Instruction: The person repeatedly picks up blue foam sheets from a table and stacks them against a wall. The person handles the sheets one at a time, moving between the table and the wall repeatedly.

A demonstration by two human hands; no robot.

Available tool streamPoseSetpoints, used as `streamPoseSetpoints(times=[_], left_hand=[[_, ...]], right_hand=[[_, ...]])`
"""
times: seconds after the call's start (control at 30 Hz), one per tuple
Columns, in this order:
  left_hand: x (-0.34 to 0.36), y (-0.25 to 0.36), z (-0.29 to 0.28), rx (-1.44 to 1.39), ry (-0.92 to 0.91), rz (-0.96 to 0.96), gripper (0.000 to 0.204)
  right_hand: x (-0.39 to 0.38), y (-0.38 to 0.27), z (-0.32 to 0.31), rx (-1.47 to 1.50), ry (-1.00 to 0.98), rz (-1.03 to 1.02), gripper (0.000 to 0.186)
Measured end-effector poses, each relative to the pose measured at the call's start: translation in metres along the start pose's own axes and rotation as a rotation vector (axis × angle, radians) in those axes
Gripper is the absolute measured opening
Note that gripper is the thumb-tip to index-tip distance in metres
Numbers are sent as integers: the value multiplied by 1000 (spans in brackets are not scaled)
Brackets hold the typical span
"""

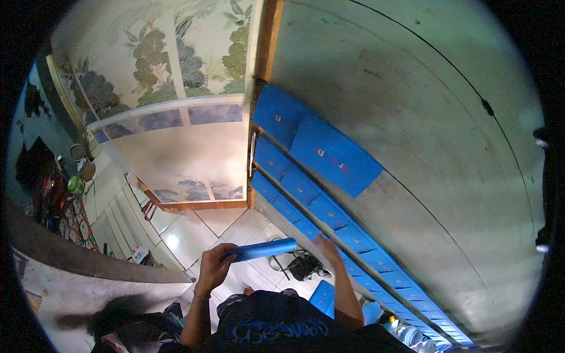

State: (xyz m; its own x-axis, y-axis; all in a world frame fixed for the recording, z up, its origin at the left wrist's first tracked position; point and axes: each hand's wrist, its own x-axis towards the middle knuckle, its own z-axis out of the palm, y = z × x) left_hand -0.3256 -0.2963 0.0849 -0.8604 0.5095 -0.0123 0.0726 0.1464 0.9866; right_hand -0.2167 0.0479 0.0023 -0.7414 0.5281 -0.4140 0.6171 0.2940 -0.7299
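Rolled blue sheet held up beside a wall lined with blue panels

The left hand (pixel 215 265) keeps a clenched grip on one end of a rolled blue sheet (pixel 265 249), held level above the tiled floor (pixel 194 226); the right hand (pixel 326 247), fingers released, presses a blue panel (pixel 359 238) in the row along the grey wall (pixel 424 106).

blue roll (pixel 263 249): matt, smooth | floor tiles (pixel 176 229): glossy | wall (pixel 424 117): rough

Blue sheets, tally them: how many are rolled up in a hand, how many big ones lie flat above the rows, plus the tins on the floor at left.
Rolled blue sheet, in the left hand: 1
Big flat blue sheets: 2
Tins: 3
Total: 6
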Motion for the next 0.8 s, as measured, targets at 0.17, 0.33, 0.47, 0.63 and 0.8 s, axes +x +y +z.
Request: streamPoseSetpoints(times=[0.17,0.33,0.47,0.63,0.8], left_hand=[[17,51,11,-182,-108,-52,23],[52,123,37,-36,-187,130,46],[100,197,89,-245,-276,505,63],[160,249,151,-46,-426,783,50],[187,243,195,-40,-517,695,43]], right_hand=[[-24,3,-4,911,-198,-83,41],[-64,-59,-131,322,45,-501,4],[-102,-98,-232,664,187,-859,7],[-135,-97,-301,622,369,-885,2],[-126,-79,-298,731,462,-709,3]])
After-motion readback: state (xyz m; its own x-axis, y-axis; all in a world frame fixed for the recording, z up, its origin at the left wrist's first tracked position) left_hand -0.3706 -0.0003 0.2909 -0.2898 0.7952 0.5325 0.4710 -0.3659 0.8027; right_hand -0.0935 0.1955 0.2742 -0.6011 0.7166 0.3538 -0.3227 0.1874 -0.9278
